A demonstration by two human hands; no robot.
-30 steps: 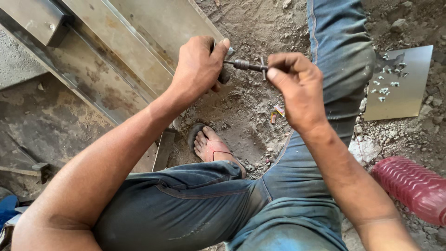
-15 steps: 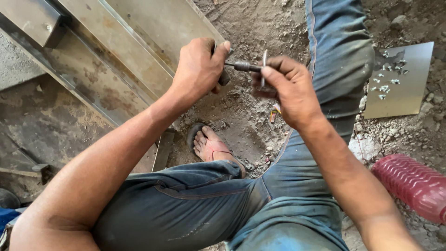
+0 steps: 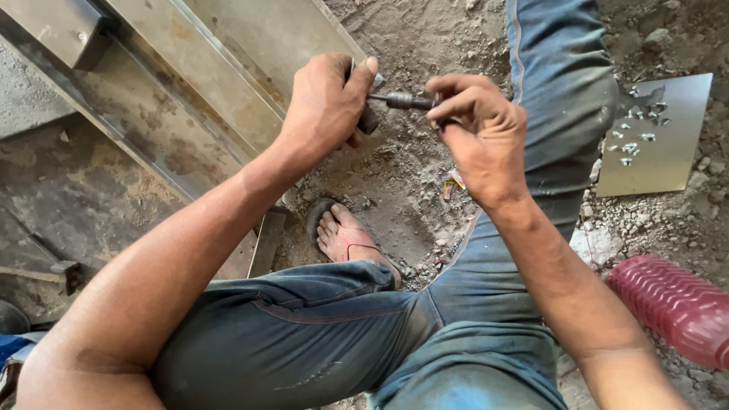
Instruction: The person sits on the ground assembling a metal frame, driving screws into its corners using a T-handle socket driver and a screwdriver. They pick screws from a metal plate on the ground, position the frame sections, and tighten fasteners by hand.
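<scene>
Dark metal tool [image 3: 402, 100], short, slim, level, left hand [image 3: 326, 102] fisted round one end, right hand [image 3: 478, 133] pinching the other.

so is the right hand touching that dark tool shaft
Touching. The head view shows the right hand with its fingertips pinched around the end of the dark tool shaft, no gap between them.

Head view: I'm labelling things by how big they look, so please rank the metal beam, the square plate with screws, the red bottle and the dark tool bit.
Largest to smallest as they look:
1. metal beam
2. square plate and red bottle: look alike, and the frame cuts the bottle, so unranked
3. dark tool bit, held between left hand and right hand
</scene>
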